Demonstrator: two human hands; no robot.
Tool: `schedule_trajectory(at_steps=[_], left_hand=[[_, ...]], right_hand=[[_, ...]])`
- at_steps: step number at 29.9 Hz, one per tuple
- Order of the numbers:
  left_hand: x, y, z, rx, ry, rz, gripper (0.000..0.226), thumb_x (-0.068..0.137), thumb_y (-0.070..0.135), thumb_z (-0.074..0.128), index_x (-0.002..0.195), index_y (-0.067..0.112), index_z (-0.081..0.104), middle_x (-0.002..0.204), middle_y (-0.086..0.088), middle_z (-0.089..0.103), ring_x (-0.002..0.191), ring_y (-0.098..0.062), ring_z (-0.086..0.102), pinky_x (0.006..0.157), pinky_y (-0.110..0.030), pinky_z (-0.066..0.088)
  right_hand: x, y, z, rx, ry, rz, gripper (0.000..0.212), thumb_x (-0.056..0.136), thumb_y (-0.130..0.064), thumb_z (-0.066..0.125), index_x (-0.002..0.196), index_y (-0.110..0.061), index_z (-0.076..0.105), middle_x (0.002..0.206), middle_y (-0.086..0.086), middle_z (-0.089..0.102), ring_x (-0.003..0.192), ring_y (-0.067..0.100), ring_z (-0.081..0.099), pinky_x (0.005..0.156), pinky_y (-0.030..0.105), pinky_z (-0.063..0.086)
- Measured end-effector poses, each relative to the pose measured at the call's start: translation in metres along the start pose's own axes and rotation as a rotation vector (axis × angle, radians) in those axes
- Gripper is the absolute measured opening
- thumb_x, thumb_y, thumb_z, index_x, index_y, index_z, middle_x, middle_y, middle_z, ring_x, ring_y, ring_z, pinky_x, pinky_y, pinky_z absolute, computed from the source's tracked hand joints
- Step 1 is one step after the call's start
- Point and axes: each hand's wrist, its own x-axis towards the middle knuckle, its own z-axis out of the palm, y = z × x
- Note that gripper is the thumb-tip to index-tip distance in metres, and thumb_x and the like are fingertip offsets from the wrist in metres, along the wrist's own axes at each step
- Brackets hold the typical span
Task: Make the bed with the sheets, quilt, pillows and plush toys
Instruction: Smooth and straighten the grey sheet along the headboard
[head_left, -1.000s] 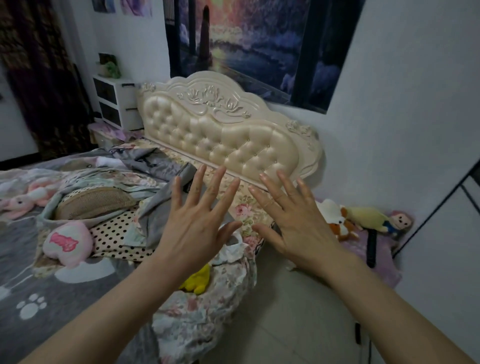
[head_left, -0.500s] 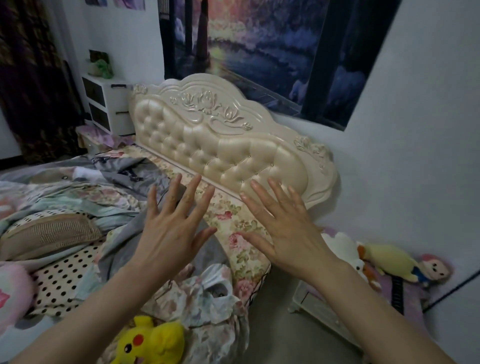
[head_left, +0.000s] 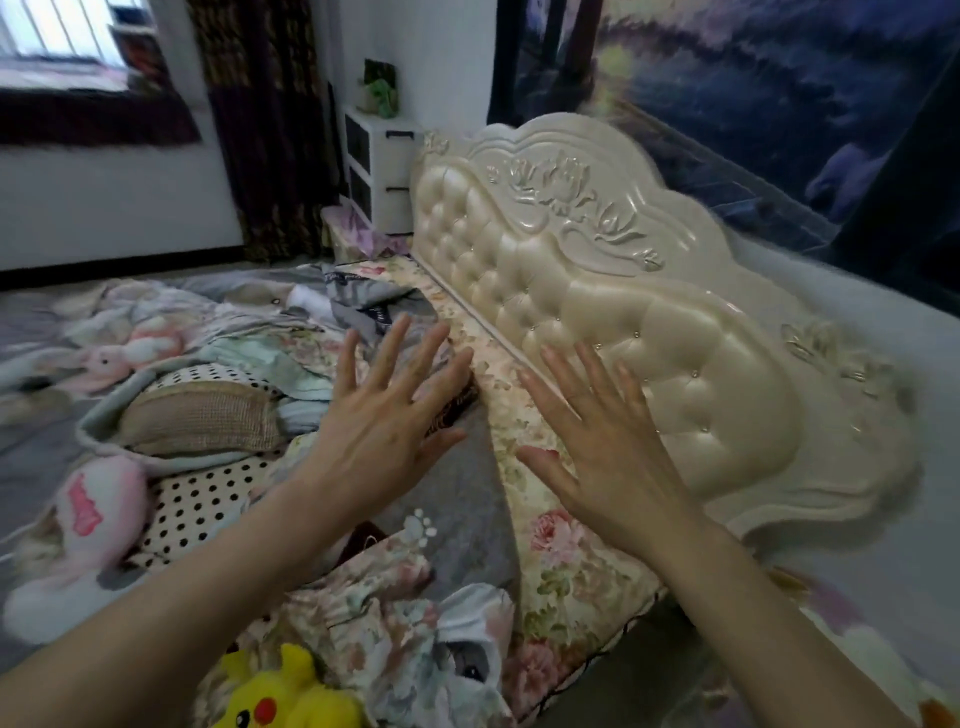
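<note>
My left hand (head_left: 387, 426) and my right hand (head_left: 608, 447) hover with fingers spread over the head end of the unmade bed, holding nothing. Under them lie a grey quilt (head_left: 457, 499) and the floral mattress (head_left: 566, 566). A beige woven pillow (head_left: 202, 415) rests on a polka-dot pillow (head_left: 202, 504) to the left. A pink heart plush (head_left: 98, 514) lies at the left edge, a pink rabbit plush (head_left: 114, 358) farther back, and a yellow plush toy (head_left: 280, 696) at the bottom. A crumpled floral sheet (head_left: 374, 623) bunches near me.
The cream tufted headboard (head_left: 623, 322) stands right behind my right hand. A white drawer unit (head_left: 382, 176) sits at the far corner beside dark curtains (head_left: 265, 130). More plush toys (head_left: 914, 701) lie on the floor at the bottom right.
The view has swung left and moved closer over the bed. Both hands stay spread and empty, now above the quilt near the headboard. The yellow plush sits lower in view.
</note>
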Motion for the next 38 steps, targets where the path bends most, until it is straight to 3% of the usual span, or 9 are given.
schedule_trajectory(at_steps=[4,10,17,25,32,34,38], left_hand=[[0.028,-0.025,0.022,0.097,-0.092,-0.155,0.069,0.096,0.063,0.014,0.155,0.028,0.013,0.163,-0.004,0.007,0.149,-0.034,-0.003,0.113,-0.067,0.008],[0.027,-0.041,0.054,0.15,-0.195,-0.305,0.068,0.095,0.06,0.025,0.154,0.026,0.021,0.162,-0.002,0.012,0.149,-0.034,0.001,0.112,-0.067,0.01],[-0.009,-0.049,0.12,0.131,-0.337,-0.342,0.069,0.094,0.062,0.021,0.153,0.027,0.024,0.162,-0.002,0.016,0.149,-0.035,0.005,0.112,-0.067,0.014],[-0.073,-0.082,0.215,-0.002,-0.464,-0.366,0.069,0.091,0.058,0.027,0.151,0.025,0.029,0.159,-0.006,0.024,0.147,-0.037,0.014,0.11,-0.067,0.02],[-0.123,-0.143,0.27,-0.036,-0.51,-0.304,0.075,0.085,0.054,0.055,0.151,0.025,0.032,0.157,-0.006,0.031,0.146,-0.038,0.019,0.108,-0.066,0.019],[-0.122,-0.153,0.279,-0.048,-0.517,-0.295,0.087,0.076,0.052,0.073,0.149,0.024,0.035,0.156,-0.006,0.032,0.144,-0.039,0.023,0.107,-0.065,0.02],[-0.13,-0.185,0.314,-0.077,-0.496,-0.301,0.101,0.07,0.044,0.081,0.152,0.025,0.025,0.157,-0.007,0.028,0.144,-0.038,0.023,0.107,-0.065,0.025]], right_hand=[[0.046,0.039,0.042,0.11,-0.033,-0.114,0.066,0.097,-0.064,0.012,0.155,-0.034,0.005,0.163,-0.006,-0.003,0.149,0.018,-0.011,0.119,0.05,0.002],[0.092,0.048,0.103,0.188,-0.112,-0.268,0.067,0.098,-0.063,0.019,0.156,-0.031,0.005,0.163,-0.005,-0.008,0.149,0.021,-0.012,0.118,0.052,0.002],[0.11,0.016,0.172,0.279,-0.186,-0.368,0.066,0.1,-0.061,0.02,0.155,-0.033,-0.004,0.162,-0.006,-0.012,0.149,0.022,-0.015,0.117,0.051,-0.001],[0.109,-0.051,0.257,0.249,-0.321,-0.31,0.062,0.101,-0.053,0.023,0.156,-0.027,0.01,0.163,0.002,0.008,0.15,0.03,0.006,0.113,0.053,0.008],[0.14,-0.125,0.306,0.228,-0.468,-0.347,0.065,0.093,-0.05,0.029,0.153,-0.026,0.024,0.16,0.005,0.023,0.146,0.033,0.022,0.11,0.055,0.014],[0.152,-0.14,0.314,0.231,-0.469,-0.332,0.066,0.093,-0.052,0.028,0.153,-0.025,0.023,0.16,0.005,0.023,0.146,0.033,0.022,0.11,0.055,0.014],[0.176,-0.175,0.342,0.254,-0.457,-0.311,0.068,0.094,-0.051,0.034,0.155,-0.024,0.018,0.16,0.006,0.022,0.147,0.033,0.019,0.11,0.054,0.013]])
